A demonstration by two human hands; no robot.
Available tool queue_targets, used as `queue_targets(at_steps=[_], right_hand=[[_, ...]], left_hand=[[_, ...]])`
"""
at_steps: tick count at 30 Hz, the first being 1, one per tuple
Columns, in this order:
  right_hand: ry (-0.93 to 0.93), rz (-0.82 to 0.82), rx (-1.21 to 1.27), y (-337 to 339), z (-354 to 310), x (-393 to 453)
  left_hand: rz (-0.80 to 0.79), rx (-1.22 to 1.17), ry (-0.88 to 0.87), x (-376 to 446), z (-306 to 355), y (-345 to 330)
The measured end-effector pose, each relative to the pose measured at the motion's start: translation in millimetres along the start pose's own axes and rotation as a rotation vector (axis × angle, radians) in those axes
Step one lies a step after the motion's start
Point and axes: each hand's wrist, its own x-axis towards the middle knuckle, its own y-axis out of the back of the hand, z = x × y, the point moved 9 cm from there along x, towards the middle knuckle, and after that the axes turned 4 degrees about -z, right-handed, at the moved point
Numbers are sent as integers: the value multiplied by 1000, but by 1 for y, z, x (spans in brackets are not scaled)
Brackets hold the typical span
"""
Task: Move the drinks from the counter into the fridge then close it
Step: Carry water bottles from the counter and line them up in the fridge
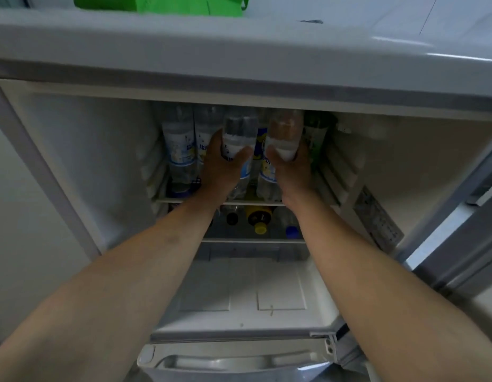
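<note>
Both arms reach into the open fridge [74, 166], and each hand holds one clear water bottle over the upper shelf [239, 202]. The left hand [220, 166] is curled round the lower part of the left bottle [239, 133], with the thumb on the near side and the other fingers hidden behind the bottle. The right hand [293, 169] grips the right bottle [284, 130] in the same way. Both bottles stand nearly upright, so the long axis points up from the fingers and leans a little toward the far wall. They are side by side and close, but I cannot tell if they touch. On the far left of the shelf more labelled bottles [181, 144] already stand, and other bottles are just behind the held ones. A green bottle [316, 133] stands on the right. I judge that the next move is straight down — each bottle must find a free place on the shelf. Both hands are equally near. The lower shelf holds a yellow-capped bottle [260, 219] lying on its side.
</note>
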Motion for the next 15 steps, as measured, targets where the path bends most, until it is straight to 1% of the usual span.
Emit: queue_targets(at_steps=[3,5,7,9,11,15], right_hand=[[26,-23,-39,-5,5,6],[62,-20,-97,-4,4,6],[81,-7,-151,2,6,1],[87,32,-274,12,11,-8],[49,58,-463,22,19,-18],[-10,-9,-704,22,32,-22]], left_hand=[[65,15,-32,0,1,7],[61,70,-72,-4,2,10],[33,175,-98,-10,0,13],[-25,261,-106,-16,-6,14],[-86,324,-109,-21,-13,12],[-111,403,-69,-23,-20,13]])
